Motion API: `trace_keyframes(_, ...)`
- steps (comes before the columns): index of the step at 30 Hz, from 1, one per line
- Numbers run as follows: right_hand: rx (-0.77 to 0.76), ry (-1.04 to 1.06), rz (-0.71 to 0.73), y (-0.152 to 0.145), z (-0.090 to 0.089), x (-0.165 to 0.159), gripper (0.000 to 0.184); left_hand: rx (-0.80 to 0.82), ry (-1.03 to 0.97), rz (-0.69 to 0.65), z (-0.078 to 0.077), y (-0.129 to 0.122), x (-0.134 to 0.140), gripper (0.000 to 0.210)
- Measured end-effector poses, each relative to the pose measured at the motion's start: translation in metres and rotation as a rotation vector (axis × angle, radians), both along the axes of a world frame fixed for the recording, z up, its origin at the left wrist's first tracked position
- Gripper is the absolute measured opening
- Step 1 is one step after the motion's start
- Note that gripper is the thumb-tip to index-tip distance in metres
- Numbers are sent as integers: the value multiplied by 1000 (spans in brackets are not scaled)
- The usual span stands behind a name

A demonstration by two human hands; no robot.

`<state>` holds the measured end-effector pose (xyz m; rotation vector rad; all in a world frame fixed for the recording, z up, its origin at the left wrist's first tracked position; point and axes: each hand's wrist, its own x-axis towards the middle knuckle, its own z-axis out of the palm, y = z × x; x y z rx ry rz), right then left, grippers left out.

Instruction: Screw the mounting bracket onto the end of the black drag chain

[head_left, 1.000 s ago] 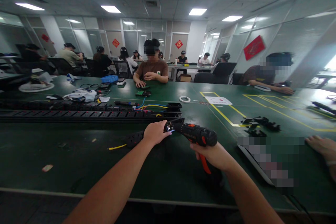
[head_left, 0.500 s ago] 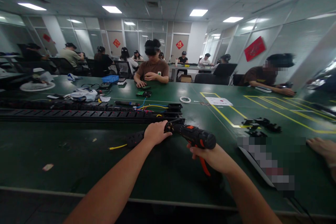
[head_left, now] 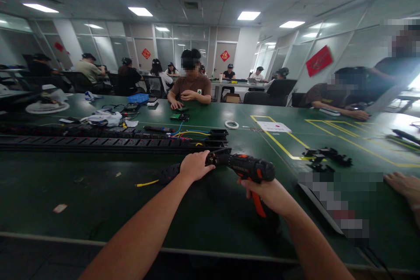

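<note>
Black-and-orange drill (head_left: 251,168) fills the right hand's grip (head_left: 266,191); the left hand (head_left: 196,166) clasps a black strip (head_left: 169,173) inside the bench's near edge (head_left: 65,239).

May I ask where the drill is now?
In the head view, the drill is right of centre, held in the right hand, nose toward the left hand.

Part office, part workshop. Glass partitions (head_left: 164,52) and a black chair (head_left: 282,91) show the one; a power drill (head_left: 251,167) and socket strips (head_left: 114,142), the other.
</note>
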<state>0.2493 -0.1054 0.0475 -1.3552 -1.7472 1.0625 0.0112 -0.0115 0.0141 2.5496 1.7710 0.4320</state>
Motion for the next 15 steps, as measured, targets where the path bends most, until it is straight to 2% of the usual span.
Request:
trace_keyframes(7,-23,-70,-29,-2,1,-2,27,66,-20,-30,-7,4,-2,63)
trace_keyframes(15,-30,-88,-28,-3,5,-4,22,72,-12,-22,-7,5,-2,65)
